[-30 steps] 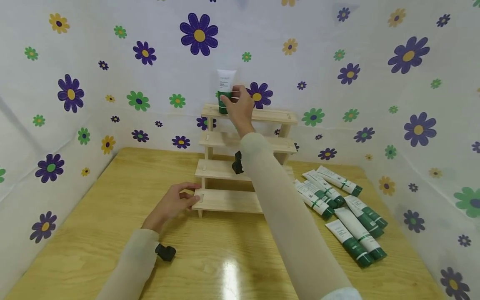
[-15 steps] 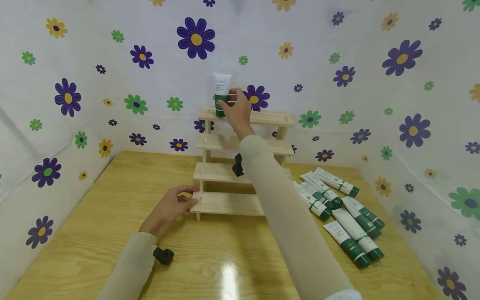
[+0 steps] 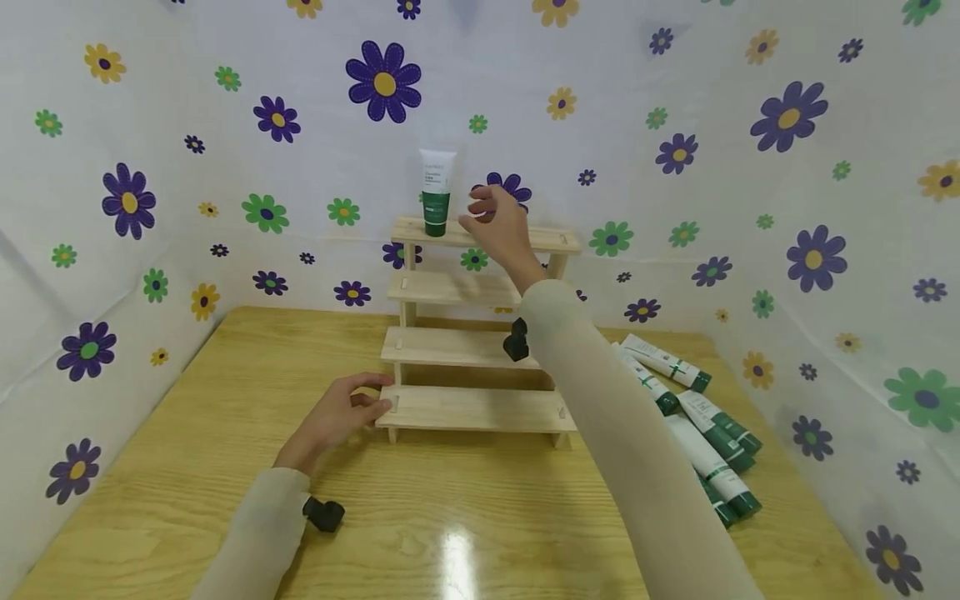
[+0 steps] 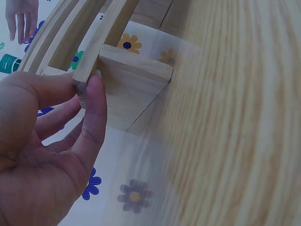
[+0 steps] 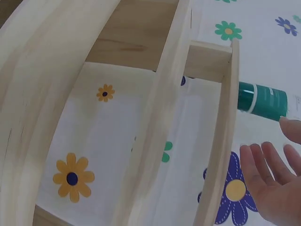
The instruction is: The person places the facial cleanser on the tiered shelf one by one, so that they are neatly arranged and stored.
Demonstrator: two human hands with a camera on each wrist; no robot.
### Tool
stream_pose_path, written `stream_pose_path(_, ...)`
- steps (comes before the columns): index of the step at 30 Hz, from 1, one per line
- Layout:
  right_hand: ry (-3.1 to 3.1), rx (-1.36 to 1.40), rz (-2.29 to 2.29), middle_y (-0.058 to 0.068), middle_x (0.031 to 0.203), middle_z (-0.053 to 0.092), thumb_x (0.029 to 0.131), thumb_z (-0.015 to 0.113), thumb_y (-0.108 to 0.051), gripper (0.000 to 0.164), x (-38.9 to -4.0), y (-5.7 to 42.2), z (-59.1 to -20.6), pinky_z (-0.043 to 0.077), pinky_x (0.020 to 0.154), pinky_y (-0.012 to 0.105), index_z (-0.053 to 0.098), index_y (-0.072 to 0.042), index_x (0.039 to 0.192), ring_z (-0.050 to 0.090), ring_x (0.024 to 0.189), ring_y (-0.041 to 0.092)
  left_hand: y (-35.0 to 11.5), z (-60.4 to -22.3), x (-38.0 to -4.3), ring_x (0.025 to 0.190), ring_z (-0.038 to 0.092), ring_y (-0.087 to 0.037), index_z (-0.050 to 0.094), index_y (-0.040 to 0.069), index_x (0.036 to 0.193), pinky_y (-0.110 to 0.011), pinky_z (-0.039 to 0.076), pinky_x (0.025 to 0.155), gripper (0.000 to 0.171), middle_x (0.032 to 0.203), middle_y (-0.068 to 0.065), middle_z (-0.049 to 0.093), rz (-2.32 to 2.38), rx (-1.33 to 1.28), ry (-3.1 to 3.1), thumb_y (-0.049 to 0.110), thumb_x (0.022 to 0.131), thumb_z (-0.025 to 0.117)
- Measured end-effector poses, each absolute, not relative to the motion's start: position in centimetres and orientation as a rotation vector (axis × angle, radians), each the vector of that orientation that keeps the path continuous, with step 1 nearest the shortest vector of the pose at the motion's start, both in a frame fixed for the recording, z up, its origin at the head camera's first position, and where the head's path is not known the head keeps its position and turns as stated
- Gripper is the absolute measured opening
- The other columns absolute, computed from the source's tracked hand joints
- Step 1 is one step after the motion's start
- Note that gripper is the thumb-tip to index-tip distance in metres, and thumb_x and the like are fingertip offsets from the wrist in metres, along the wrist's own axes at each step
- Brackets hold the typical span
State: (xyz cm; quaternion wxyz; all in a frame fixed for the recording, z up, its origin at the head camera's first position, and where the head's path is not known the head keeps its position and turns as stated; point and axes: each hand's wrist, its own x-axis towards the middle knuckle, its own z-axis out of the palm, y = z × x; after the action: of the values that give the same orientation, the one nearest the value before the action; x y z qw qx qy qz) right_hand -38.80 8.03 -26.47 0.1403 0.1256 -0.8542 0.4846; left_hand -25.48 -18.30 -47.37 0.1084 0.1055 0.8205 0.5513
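Note:
A white and green squeeze tube (image 3: 437, 193) stands upright on its cap at the left end of the top step of the wooden tiered shelf (image 3: 450, 287). My right hand (image 3: 501, 229) hovers just right of the tube, apart from it, fingers loosely bent with nothing in them. In the right wrist view the tube's green end (image 5: 262, 101) shows beyond the top board, near my fingertips. My left hand (image 3: 341, 417) pinches the left end of the lowest step between thumb and forefinger, as the left wrist view shows at the board's corner (image 4: 87, 75).
Several similar tubes (image 3: 712, 450) lie in a loose pile on the wooden table (image 3: 375, 517), right of the shelf and partly behind my right sleeve (image 3: 622, 433). A white cloth with printed flowers (image 3: 300, 50) hangs behind and at both sides.
My right hand has let go of the tube and drawn back to the right, leaving it standing on the top step. My left hand keeps its grip on the lowest step.

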Motion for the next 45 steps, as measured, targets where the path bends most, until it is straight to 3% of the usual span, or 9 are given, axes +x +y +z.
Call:
stream_pose_path(25,-2.67,0.299,1.242,0.021,0.134,0.067,0.101,0.067,-0.023,0.041,-34.6,19.0,-26.3,0.058,0.1,0.049,0.06,-0.004,0.136,0.068,0.119,0.037,-18.0,-47.3,-25.6,0.096,0.067,-0.017,0.06,0.01,0.14,-0.03,0.061,0.074,0.039,0.142,-0.017,0.057,1.596,0.307,2.447,0.017,0.102,0.066)
stream_pose_path(28,-2.669,0.293,1.23,0.024,0.131,0.067,0.101,0.067,-0.02,0.037,-34.2,20.5,-26.8,0.061,0.094,0.048,0.061,-0.001,0.132,0.069,0.115,0.039,-17.9,-47.2,-25.7,0.096,0.067,-0.018,0.06,0.011,0.139,-0.03,0.06,0.075,0.038,0.141,-0.016,0.057,1.591,0.289,2.444,0.016,0.102,0.066)
stream_pose_path(35,-2.763,0.209,1.154,0.023,0.131,0.065,0.103,0.065,-0.024,0.037,-33.2,23.3,-28.2,0.064,0.082,0.033,0.062,-0.001,0.131,0.069,0.115,0.04,-17.9,-47.2,-25.7,0.095,0.066,-0.019,0.059,0.011,0.141,-0.031,0.06,0.076,0.039,0.137,-0.016,0.059,1.579,0.26,2.443,0.017,0.102,0.066)
stream_pose_path(45,-2.917,0.179,1.058,0.027,0.13,0.065,0.104,0.063,-0.025,0.039,-32.0,26.8,-30.5,0.064,0.085,0.04,0.061,0.002,0.131,0.068,0.111,0.04,-18.1,-47.3,-25.6,0.095,0.067,-0.019,0.059,0.01,0.14,-0.031,0.06,0.077,0.039,0.14,-0.017,0.058,1.598,0.276,2.426,0.016,0.102,0.066)
